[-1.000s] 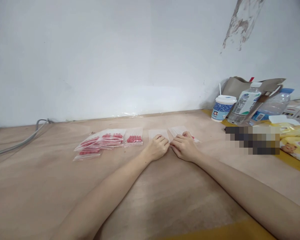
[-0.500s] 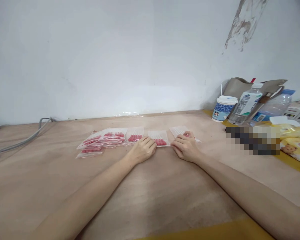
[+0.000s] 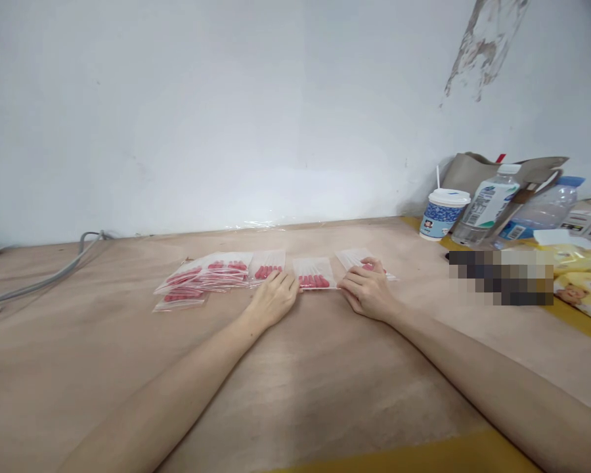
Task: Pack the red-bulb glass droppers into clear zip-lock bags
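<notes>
Several see-through plastic zip bags hold slim white-shafted things with pink-red ends, too small to name. One middle bag [image 3: 314, 272] lies flat between my hands, its pink-red ends toward me. My left hand [image 3: 274, 299] is closed at the bag's near left corner, knuckles up. Gripping the near right corner is my right hand [image 3: 367, 290], fingers curled. Both sets of fingertips are partly hidden. Partly under my right hand lies another bag [image 3: 349, 257]. Left of the middle bag is a single bag [image 3: 268, 261], beside a pile of filled bags [image 3: 201, 276].
The table [image 3: 295, 394] has a brown covering with yellow tape. At right stand a blue-white paper cup [image 3: 442, 217], a clear bottle [image 3: 487, 207], a blue-capped bottle [image 3: 542, 213] and a yellow package [image 3: 584, 282]. A grey cable [image 3: 44, 282] runs along the left. A white wall rises behind.
My left hand has slid a little left along the near edge of the middle bag, uncovering more pink-red ends. My right hand has stayed almost still.
</notes>
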### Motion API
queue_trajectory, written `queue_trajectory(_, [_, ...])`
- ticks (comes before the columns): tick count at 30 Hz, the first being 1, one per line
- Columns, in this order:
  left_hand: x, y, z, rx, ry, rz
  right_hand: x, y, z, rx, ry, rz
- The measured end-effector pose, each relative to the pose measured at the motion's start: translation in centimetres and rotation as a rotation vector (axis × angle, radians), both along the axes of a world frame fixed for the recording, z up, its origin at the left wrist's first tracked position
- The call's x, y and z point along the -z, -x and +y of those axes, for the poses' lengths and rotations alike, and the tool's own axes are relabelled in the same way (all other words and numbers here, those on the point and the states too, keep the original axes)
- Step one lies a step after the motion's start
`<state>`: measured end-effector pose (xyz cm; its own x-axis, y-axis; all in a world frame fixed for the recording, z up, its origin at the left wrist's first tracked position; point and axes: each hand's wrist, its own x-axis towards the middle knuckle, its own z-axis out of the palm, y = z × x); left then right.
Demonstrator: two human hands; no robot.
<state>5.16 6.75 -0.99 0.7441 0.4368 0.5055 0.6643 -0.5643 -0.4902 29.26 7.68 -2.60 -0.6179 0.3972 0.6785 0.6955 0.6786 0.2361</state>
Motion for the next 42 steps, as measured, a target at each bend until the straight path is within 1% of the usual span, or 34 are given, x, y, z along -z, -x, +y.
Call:
queue_trajectory(6, [0.1, -0.1, -0.5, -0.043, 0.026, 0.0, 0.0, 0.0, -0.1, 0.034, -0.024, -0.054])
queue_trajectory(10, [-0.7, 0.9, -0.8, -0.068, 0.035, -0.051, -0.3, 0.0, -0.3, 0.049, 0.043, -0.002])
queue_trajectory(12, [-1.2, 1.6, -0.8, -0.09, 0.043, -0.114, -0.6, 0.3, -0.4, 0.037, 0.089, 0.03])
queue_trajectory(14, [-1.5, 2.3, -0.7, -0.111, 0.059, -0.186, -0.6, 0.7, -0.5, 0.017, 0.129, 0.01])
queue_trajectory(17, [-1.1, 3.2, -0.2, -0.167, 0.079, -0.259, -0.1, 1.5, -0.2, 0.017, 0.174, -0.038])
queue_trajectory(20, [-0.4, 3.7, 0.4, -0.191, 0.124, -0.31, 0.6, 1.3, 0.4, 0.04, 0.168, 0.004])
queue_trajectory(22, [0.0, 3.7, 0.7, -0.175, 0.157, -0.327, 0.8, 0.4, 0.9, 0.045, 0.114, 0.072])
queue_trajectory(25, [0.2, 3.6, 0.9, -0.145, 0.199, -0.327, 0.7, -1.8, 1.6, 0.068, 0.046, 0.205])
queue_trajectory(27, [0.4, 3.3, 0.9, -0.12, 0.236, -0.328, 0.7, -3.7, 2.1, 0.116, 0.049, 0.308])
queue_trajectory(29, [0.6, 2.9, 0.9, -0.093, 0.28, -0.335, 0.6, -5.6, 2.6, 0.164, 0.102, 0.39])
queue_trajectory(31, [0.8, 2.2, 0.8, -0.061, 0.335, -0.343, 0.5, -7.3, 2.8, 0.192, 0.193, 0.379])
queue_trajectory(34, [1.0, 1.3, 0.7, 0.009, 0.427, -0.344, -0.1, -8.8, 2.7, 0.221, 0.264, 0.24])
queue_trajectory(35, [1.0, 1.1, 0.7, 0.036, 0.456, -0.339, -0.4, -8.8, 2.4, 0.233, 0.259, 0.225])
queue_trajectory(37, [0.8, 0.9, 0.8, 0.087, 0.506, -0.329, -1.2, -7.9, 1.7, 0.245, 0.223, 0.275])
queue_trajectory(39, [0.8, 0.9, 0.9, 0.116, 0.535, -0.332, -1.7, -5.9, 0.7, 0.228, 0.186, 0.342])
queue_trajectory(41, [0.8, 1.1, 0.9, 0.117, 0.541, -0.36, -2.0, -3.4, -0.3, 0.162, 0.179, 0.296])
queue_trajectory(42, [0.8, 1.2, 0.9, 0.112, 0.539, -0.378, -2.0, -2.1, -0.7, 0.11, 0.188, 0.233])
